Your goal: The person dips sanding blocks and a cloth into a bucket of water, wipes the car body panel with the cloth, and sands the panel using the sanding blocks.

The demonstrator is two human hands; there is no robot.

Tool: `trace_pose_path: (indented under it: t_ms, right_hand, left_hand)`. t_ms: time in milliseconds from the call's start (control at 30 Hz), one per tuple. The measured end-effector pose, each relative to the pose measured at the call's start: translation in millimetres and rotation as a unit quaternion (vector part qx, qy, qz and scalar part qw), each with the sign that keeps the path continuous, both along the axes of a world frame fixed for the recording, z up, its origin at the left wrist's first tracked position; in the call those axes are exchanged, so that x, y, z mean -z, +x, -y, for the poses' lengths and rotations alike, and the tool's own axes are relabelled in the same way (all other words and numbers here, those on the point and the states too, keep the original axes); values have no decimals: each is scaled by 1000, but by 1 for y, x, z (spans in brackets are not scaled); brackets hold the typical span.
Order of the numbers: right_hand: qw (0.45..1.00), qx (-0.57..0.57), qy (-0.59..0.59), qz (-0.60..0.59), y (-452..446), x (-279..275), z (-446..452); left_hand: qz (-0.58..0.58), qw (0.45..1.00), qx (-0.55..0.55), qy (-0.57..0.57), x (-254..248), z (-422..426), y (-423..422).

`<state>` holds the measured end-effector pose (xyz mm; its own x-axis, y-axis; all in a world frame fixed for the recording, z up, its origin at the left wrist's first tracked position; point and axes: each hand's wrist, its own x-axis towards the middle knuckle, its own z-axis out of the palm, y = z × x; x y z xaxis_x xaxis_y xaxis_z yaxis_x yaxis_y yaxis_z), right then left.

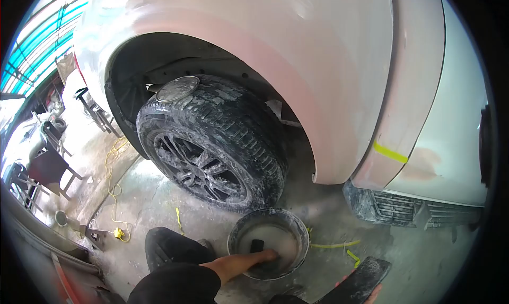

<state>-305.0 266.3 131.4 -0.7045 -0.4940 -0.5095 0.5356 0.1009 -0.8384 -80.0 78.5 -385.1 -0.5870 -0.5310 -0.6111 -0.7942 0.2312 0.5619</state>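
Note:
A round black bucket [304, 235] of cloudy, greyish water stands on the floor beside the tyre. My left hand [269, 254] reaches down into it, its fingers hidden in the murky water. Next to my wrist, a small black rectangular piece [257, 245] shows in the bucket; whether I touch it is unclear. At the lower right, my right hand [374, 293] is closed around a long, dark, dust-covered sanding block [361, 280], with fingertips showing along both its edges.
Over the dusty tyre [233, 123] curves a white fender [339, 76] with pinkish patches. A round lid-like disc [177, 89] rests on the tyre. Yellow tape [391, 152] crosses a body panel. On the floor lie tape scraps [335, 245] and a yellow cord [112, 182].

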Motion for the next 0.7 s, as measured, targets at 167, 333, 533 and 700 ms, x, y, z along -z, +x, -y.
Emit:
trace_pose_path:
  t_ms: [167,333,533,700]
  right_hand:
    - [999,-42,-25,17,-1,6,-6]
    - [998,-46,-26,15,2,7,-4]
    - [997,-68,-30,12,-2,13,-4]
    - [996,-80,-36,9,-5,18,-3]
  left_hand:
    - [-83,929,-245,264,3,-20,2]
    - [-39,938,-209,274,-42,-24,-3]
    - [-29,940,-194,280,-62,-29,-6]
    - [-22,940,-202,276,-77,-31,-9]
